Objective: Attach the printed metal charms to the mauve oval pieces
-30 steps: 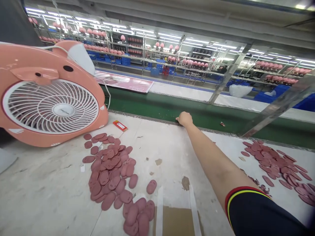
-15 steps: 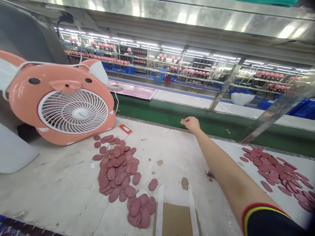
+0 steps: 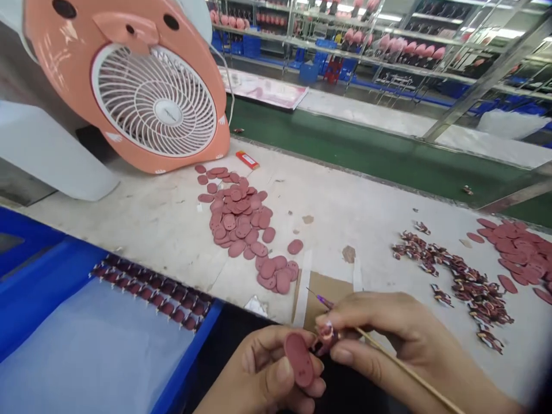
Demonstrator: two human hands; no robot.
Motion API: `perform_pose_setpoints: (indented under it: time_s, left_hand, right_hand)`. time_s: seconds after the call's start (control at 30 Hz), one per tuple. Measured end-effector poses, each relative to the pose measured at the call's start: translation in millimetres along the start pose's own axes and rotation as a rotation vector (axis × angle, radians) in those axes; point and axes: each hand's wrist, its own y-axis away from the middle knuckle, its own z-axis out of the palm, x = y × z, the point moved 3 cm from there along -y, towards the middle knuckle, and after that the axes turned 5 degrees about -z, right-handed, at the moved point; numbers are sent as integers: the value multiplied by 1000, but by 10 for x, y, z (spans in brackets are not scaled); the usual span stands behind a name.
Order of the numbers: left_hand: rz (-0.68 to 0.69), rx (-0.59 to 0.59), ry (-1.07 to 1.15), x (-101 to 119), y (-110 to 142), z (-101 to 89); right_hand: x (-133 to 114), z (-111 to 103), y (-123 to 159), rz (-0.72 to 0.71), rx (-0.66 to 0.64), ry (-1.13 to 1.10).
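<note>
Low in the head view, my left hand pinches a dark red oval piece between thumb and fingers. My right hand is closed on a thin wooden stick with a purple tip near the table edge, and it also pinches a small patterned piece right beside the oval. Both hands are close together over the table's near edge. A pile of the same dark red ovals lies on the white table ahead.
A pink pig-shaped fan stands at the back left. Small patterned pieces and more ovals lie at the right. A blue tray with a row of finished pieces sits at lower left. A green conveyor belt runs behind the table.
My right arm has pulled back from the conveyor's edge to the near side. The view has tilted down, and both hands now hold pieces together by the table edge.
</note>
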Motion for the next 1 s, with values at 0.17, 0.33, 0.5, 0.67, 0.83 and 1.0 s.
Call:
perform_pose_setpoints:
  time_s: [0.17,0.33,0.5,0.67,0.83,1.0]
  left_hand:
    - [-21,-39,-35,-58,77,-33]
    - [6,-46,-39,-113,81,-74]
    - [-24,-42,-61,-124,94,-98]
    - [-24,-56,-63,-141,82,-132]
    - [-27,-59,-72,-194,51,-159]
    - [-23,-33,-76,-194,54,-165]
  right_hand:
    - [39,164,95,-74,37,19]
    - [43,208,116,-99,46,67]
    - [24,238,143,-119,22,94]
    - [-30,247,127,-162,-24,148]
    - [-37,253,140,-169,-42,197]
    - [-5,273,143,-144,-31,202]
